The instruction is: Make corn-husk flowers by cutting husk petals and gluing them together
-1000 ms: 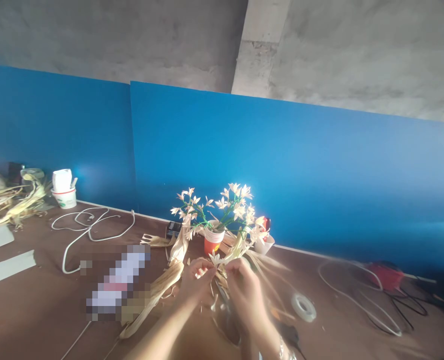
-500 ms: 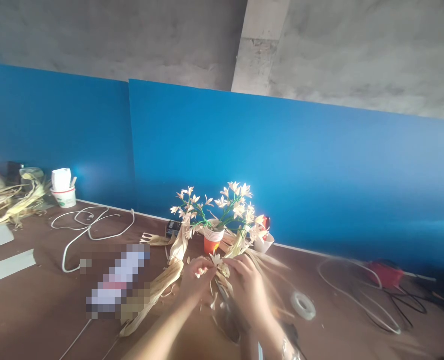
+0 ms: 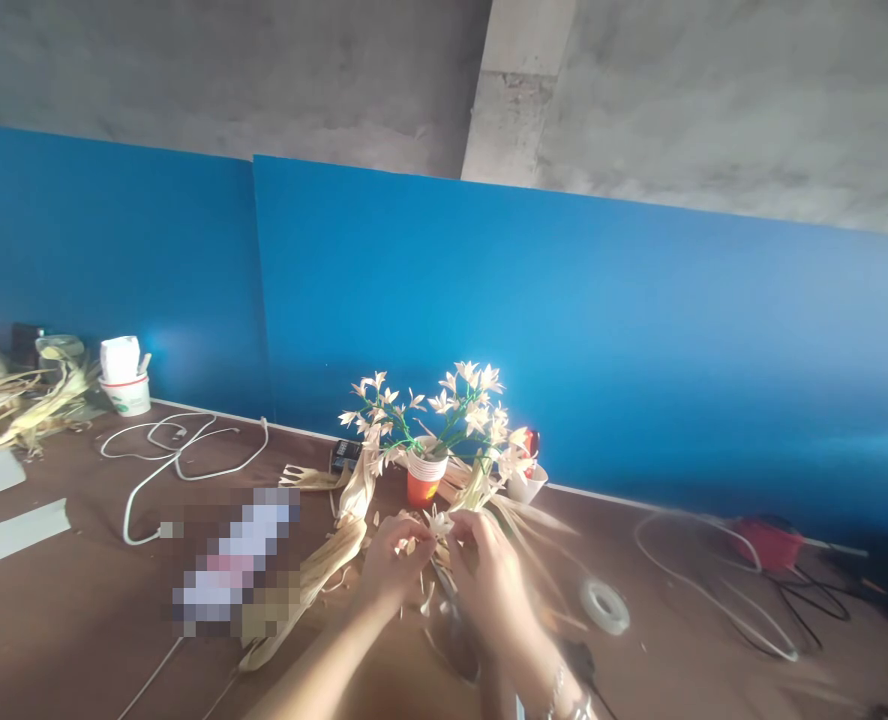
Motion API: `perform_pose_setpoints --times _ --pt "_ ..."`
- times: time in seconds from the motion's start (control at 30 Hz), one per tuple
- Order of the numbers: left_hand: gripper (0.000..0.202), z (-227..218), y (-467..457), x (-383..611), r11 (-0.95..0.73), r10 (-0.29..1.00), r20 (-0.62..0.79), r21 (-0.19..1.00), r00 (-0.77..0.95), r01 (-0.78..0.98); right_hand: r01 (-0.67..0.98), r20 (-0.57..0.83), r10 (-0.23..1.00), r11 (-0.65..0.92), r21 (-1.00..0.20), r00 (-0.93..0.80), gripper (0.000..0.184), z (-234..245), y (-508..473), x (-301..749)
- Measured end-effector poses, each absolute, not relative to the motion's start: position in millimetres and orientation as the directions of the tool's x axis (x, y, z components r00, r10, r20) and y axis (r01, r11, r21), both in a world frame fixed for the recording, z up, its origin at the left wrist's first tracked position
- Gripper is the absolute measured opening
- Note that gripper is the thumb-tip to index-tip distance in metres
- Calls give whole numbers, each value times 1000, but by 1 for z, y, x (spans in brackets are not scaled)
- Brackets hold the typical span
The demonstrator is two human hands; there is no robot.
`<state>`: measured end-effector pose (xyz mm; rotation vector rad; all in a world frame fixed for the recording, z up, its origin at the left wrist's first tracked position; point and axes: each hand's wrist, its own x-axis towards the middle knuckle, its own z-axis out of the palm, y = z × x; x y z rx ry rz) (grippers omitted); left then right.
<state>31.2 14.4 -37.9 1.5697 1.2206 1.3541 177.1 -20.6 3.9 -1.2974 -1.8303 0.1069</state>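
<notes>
A small pale flower of dried corn husk (image 3: 438, 521) is between my hands, low in the middle of the view. My left hand (image 3: 391, 562) pinches it with thumb and forefinger. At its other side, my right hand (image 3: 492, 572) has thumb and fingers closed together at the petals. The hands hide the lower part of the flower. Just beyond stands an orange-and-white paper cup (image 3: 424, 484), which bears green stems with several husk flowers (image 3: 478, 418). Small husk scraps (image 3: 427, 598) lie below the hands.
Long dried husks (image 3: 331, 556) lie left of my hands. A tape roll (image 3: 604, 606) is at the right. White cable (image 3: 178, 465) coils on the brown table (image 3: 99, 620), with a white cup (image 3: 127, 395) behind. A blue partition (image 3: 564, 330) borders the back.
My right fingers have shifted slightly at the flower, and its petals show more clearly between the hands. My left hand stays pinched. The view has moved very slightly.
</notes>
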Motion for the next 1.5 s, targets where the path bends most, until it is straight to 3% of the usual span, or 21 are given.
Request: perform_pose_setpoints --times 0.13,0.23,0.37,0.47,0.77,0.97,1.17,1.5 --pt "11 -39 15 31 -288 956 292 938 7 191 704 566 822 433 -563 -53 21 4 -21 176" --pt "10 -40 16 31 -273 961 278 943 2 191 632 511 859 395 -667 2 13 7 -21 175" --pt "12 -40 16 30 -268 963 269 943 23 198 374 296 952 249 -893 75 16 18 -23 176" --pt "12 -39 16 31 -261 965 263 944 16 200 213 208 973 183 -960 99 29 26 -23 177" --pt "10 -31 12 32 -174 982 185 967 -41 187 170 214 966 188 -967 146 21 23 -20 178" --pt "13 -31 12 31 -191 980 196 965 -10 181 373 338 927 259 -891 164 8 28 -23 178" --pt "11 -33 14 34 -216 976 216 966 19 140 263 244 961 203 -943 133 14 28 -25 177" --pt "13 -23 9 30 -209 976 204 976 81 66 459 370 926 296 -838 79 14 19 -18 180"
